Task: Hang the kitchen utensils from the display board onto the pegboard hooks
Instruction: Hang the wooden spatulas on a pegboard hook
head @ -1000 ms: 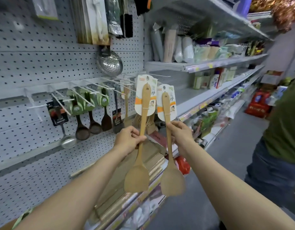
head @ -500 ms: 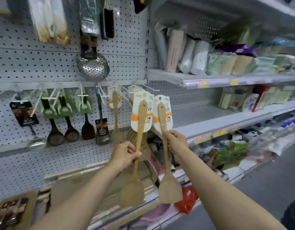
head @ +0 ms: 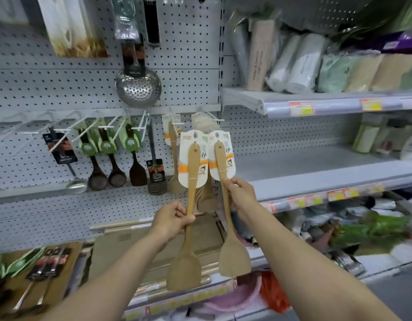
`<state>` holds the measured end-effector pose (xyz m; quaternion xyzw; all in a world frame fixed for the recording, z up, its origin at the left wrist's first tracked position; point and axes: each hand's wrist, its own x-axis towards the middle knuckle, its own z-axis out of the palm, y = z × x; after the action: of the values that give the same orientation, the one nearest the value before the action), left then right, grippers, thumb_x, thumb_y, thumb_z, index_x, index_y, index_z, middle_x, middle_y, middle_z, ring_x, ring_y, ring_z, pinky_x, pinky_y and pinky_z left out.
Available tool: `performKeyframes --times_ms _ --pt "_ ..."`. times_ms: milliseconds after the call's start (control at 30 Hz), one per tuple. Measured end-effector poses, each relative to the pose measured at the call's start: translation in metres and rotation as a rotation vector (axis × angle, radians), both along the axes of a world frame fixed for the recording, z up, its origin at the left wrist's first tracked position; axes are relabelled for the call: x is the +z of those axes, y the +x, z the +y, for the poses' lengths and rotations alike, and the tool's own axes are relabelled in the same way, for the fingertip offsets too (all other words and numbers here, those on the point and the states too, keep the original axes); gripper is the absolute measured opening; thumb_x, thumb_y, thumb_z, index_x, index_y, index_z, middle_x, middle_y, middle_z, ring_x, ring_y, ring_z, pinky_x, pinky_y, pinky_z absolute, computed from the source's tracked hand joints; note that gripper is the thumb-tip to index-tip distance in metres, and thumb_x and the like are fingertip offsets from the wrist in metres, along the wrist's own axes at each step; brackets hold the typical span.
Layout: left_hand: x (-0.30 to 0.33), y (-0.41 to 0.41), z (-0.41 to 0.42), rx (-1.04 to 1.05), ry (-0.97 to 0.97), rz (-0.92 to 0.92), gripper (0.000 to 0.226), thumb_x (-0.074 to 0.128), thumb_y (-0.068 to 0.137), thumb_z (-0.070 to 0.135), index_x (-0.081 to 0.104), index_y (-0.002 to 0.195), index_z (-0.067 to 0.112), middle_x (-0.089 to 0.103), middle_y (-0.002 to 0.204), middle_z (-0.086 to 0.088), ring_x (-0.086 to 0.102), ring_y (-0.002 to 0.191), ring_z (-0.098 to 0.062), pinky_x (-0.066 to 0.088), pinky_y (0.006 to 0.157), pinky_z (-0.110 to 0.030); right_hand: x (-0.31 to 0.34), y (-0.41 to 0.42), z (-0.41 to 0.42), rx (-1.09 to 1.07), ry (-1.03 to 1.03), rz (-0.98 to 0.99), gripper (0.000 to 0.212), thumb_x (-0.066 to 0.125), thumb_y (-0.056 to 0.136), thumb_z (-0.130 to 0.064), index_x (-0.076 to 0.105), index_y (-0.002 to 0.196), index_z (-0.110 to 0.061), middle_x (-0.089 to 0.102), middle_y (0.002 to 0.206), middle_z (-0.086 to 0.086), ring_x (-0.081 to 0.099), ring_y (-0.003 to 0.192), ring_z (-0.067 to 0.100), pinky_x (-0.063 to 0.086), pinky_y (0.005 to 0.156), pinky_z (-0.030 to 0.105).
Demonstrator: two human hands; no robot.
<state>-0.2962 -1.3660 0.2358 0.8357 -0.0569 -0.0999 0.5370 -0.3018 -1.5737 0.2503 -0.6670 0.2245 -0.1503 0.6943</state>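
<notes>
I hold two wooden spatulas upright, blades down, each with a white and orange card at its top. My left hand (head: 172,220) grips the handle of the left wooden spatula (head: 185,262). My right hand (head: 238,193) grips the right wooden spatula (head: 232,256). Both card tops sit just below and in front of the white pegboard hooks (head: 214,119) on the grey pegboard (head: 188,84). One hook carries another carded wooden spatula (head: 173,158); a stack of the same cards hangs on the hook right of it.
Dark wooden spoons (head: 107,167) with green cards, a black slotted turner (head: 155,179) and a steel ladle (head: 75,181) hang left of my hands. A steel skimmer (head: 138,86) hangs above. Grey shelves (head: 316,179) with packaged goods run to the right. Cutting boards (head: 121,251) lean below.
The view has swung left and closer to the pegboard. Both spatulas have come nearer the hooks, and the person in the aisle on the right is out of sight.
</notes>
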Motion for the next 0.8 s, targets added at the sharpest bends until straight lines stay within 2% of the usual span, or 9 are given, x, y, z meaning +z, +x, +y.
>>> performKeyframes --times_ms 100,367,600,700,733,800 --pt "0.001 0.002 -0.006 0.019 -0.015 -0.003 0.021 0.077 0.082 0.010 0.059 0.091 0.003 0.071 0.085 -0.012 0.073 0.078 -0.022 0.061 0.068 -0.033 -0.003 0.010 -0.005 0.007 0.027 -0.027 0.026 0.069 0.095 -0.027 0.062 0.071 -0.018 0.061 0.067 0.003 0.054 0.064 0.022 0.043 0.054 0.029" --pt "0.000 0.014 -0.019 0.018 -0.013 -0.025 0.020 0.078 0.082 0.012 0.060 0.089 0.006 0.069 0.082 -0.010 0.072 0.081 -0.024 0.062 0.074 -0.042 -0.020 0.035 -0.016 0.048 0.078 -0.012 0.023 0.071 0.093 -0.029 0.065 0.075 -0.016 0.064 0.066 0.003 0.058 0.062 0.020 0.045 0.050 0.028" --pt "-0.002 0.032 -0.023 0.021 -0.008 -0.040 0.021 0.078 0.081 0.014 0.060 0.090 0.006 0.068 0.080 -0.003 0.071 0.079 -0.019 0.060 0.070 -0.032 -0.028 0.059 -0.017 0.090 0.087 -0.036 0.020 0.069 0.094 -0.031 0.068 0.084 -0.015 0.065 0.070 0.003 0.057 0.062 0.017 0.046 0.054 0.030" --pt "-0.003 0.043 -0.024 0.018 -0.006 -0.031 0.021 0.077 0.082 0.013 0.060 0.092 0.004 0.067 0.081 -0.006 0.071 0.082 -0.022 0.060 0.070 -0.033 -0.030 0.069 -0.020 0.084 0.080 -0.040 0.019 0.069 0.095 -0.030 0.069 0.083 -0.015 0.064 0.069 0.002 0.057 0.061 0.017 0.045 0.053 0.030" --pt "-0.003 0.047 -0.025 0.016 -0.007 -0.031 0.022 0.077 0.082 0.013 0.060 0.092 0.004 0.066 0.082 -0.008 0.071 0.083 -0.024 0.060 0.070 -0.033 -0.031 0.072 -0.021 0.082 0.076 -0.042 0.019 0.069 0.094 -0.029 0.069 0.084 -0.014 0.065 0.069 0.002 0.058 0.063 0.018 0.047 0.054 0.030" --pt "-0.003 0.052 -0.027 0.013 -0.005 -0.030 0.021 0.076 0.083 0.012 0.060 0.092 0.002 0.066 0.082 -0.008 0.071 0.085 -0.024 0.058 0.067 -0.030 -0.033 0.080 -0.026 0.091 0.093 -0.041 0.017 0.071 0.093 -0.030 0.070 0.085 -0.014 0.068 0.074 0.004 0.062 0.071 0.021 0.056 0.068 0.040"
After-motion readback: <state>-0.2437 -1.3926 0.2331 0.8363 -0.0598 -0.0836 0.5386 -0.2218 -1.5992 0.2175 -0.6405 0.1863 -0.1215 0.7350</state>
